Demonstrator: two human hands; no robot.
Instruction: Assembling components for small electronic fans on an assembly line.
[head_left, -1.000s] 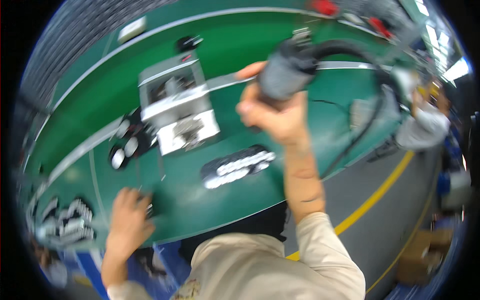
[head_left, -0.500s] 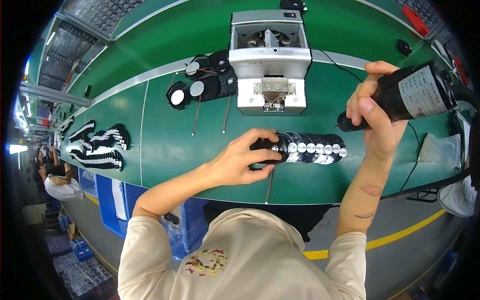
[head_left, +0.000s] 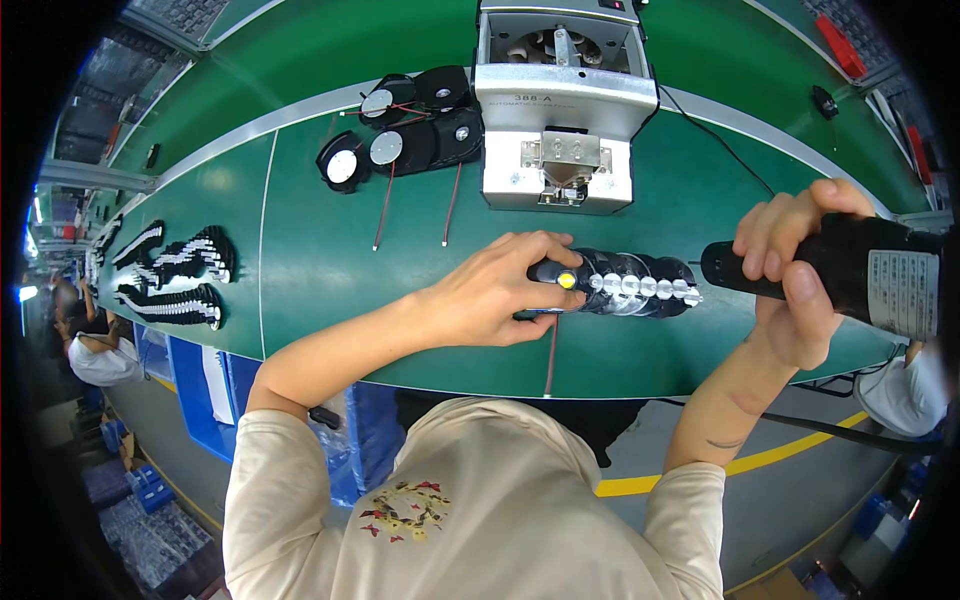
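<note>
My left hand (head_left: 515,288) grips the left end of a row of overlapping black parts (head_left: 625,284) with round silver discs, its thumb and fingers on either side of the end part. A bright yellow round spot (head_left: 567,281) shows on that part between my fingertips. From beneath, a thin red wire (head_left: 552,358) runs to the table's near edge. My right hand (head_left: 802,262) is wrapped round a black electric screwdriver (head_left: 845,262) with a pale label. The screwdriver is raised, its thin bit pointing left, just right of the row and apart from it.
A silver screw feeder (head_left: 563,95) stands beyond the row. Left of it lie several black parts (head_left: 428,147) with silver discs and red wires. Stacks of black and white parts (head_left: 175,280) are at far left. A cable (head_left: 722,140) crosses the green table (head_left: 330,270).
My right hand and the screwdriver have moved right and slightly nearer me. My left hand still grips the row's left end, where the yellow spot now shows. The view has shifted somewhat.
</note>
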